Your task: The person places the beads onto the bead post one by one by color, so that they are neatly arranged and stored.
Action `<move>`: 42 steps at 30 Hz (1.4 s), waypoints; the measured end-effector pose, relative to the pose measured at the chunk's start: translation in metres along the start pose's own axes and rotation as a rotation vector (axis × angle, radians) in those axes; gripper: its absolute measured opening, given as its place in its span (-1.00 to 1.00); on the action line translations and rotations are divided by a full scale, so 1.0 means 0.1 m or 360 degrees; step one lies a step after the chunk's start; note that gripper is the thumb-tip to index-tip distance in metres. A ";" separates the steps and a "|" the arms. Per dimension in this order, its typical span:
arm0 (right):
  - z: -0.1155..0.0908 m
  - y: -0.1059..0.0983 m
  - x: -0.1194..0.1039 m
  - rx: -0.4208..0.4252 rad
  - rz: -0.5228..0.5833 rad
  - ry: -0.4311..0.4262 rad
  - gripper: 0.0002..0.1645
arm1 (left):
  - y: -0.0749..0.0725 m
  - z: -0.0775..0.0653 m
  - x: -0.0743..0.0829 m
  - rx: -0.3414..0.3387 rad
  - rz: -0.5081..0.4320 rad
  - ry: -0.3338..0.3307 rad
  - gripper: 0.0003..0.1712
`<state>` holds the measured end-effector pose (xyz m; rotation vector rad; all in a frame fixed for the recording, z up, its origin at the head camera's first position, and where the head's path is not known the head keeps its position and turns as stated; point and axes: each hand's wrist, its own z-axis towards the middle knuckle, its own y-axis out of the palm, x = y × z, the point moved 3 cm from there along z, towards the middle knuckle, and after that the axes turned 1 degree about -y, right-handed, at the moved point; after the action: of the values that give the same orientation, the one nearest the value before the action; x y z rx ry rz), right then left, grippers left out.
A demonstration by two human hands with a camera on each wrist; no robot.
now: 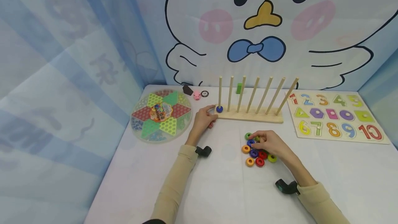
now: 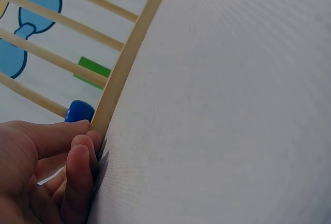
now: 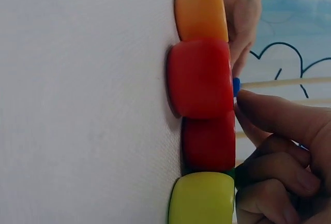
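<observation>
A wooden peg stand [image 1: 248, 115] carries a row of upright pegs, with one blue ring [image 1: 219, 109] low on the leftmost peg. My left hand [image 1: 203, 120] holds the left end of the stand's base, its thumb and fingers close beside that ring in the left wrist view. Several coloured rings lie in a cluster on the table, among them a red ring [image 3: 201, 79], an orange ring [image 1: 249, 162] and a yellow-green ring [image 3: 202, 198]. Over the back of this cluster, my right hand [image 1: 270, 142] pinches a blue ring [image 1: 250, 143] between thumb and forefinger. Its fingertips are partly hidden behind rings in the right wrist view.
A round Chinese checkers board [image 1: 161, 117] lies at the left. On the right is a number and shape puzzle board [image 1: 337, 116]. Behind the stand are a green block [image 1: 239, 88], a pink pig figure [image 1: 197, 95] and a dark piece [image 1: 188, 90], near the curtain.
</observation>
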<state>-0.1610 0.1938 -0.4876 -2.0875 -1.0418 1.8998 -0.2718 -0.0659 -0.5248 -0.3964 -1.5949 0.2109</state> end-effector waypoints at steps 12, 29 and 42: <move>0.01 0.01 0.00 0.0048 -0.0145 0.0044 -0.67 | -0.01 -0.01 0.02 -0.0001 0.0031 0.0008 -0.43; -0.01 0.04 -0.02 0.0166 -0.0312 0.0090 -0.56 | 0.00 0.00 0.02 -0.0007 0.0023 -0.0016 -0.41; 0.06 -0.06 -0.64 0.0300 -0.0272 -0.0064 -0.59 | -0.01 -0.04 0.02 -0.0025 0.0034 -0.0011 -0.40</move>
<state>-0.1666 0.1600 -0.4327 -1.8058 -0.9723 1.8831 -0.2682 -0.0668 -0.5226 -0.4255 -1.6005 0.2164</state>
